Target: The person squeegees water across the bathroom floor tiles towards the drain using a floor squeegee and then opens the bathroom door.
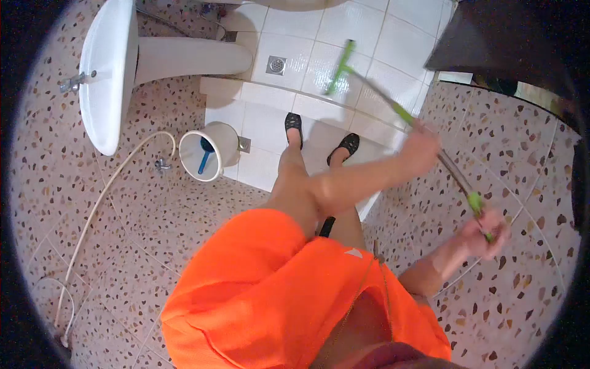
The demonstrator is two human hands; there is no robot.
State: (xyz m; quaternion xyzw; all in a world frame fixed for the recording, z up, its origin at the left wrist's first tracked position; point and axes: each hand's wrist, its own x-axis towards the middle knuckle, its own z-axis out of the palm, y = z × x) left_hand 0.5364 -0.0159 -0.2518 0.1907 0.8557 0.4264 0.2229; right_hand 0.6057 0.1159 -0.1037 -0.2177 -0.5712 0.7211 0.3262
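Note:
A squeegee with a green head [340,69] and a metal pole with green grips reaches diagonally across the upper right, its head over the wet white tiles. My left hand [424,147] is closed around the middle of the pole, just below a green sleeve. Near the pole's green end, my right hand [487,234] wraps round the handle; it is slightly blurred. Whether the blade touches the floor I cannot tell for certain.
A white pedestal sink [107,80] stands at the left. Below it, a white bucket [195,157] holds a blue dipper [204,161]. A pale hose [95,215] runs along the speckled wall. A floor drain [277,65] lies beyond a low tiled step [264,95].

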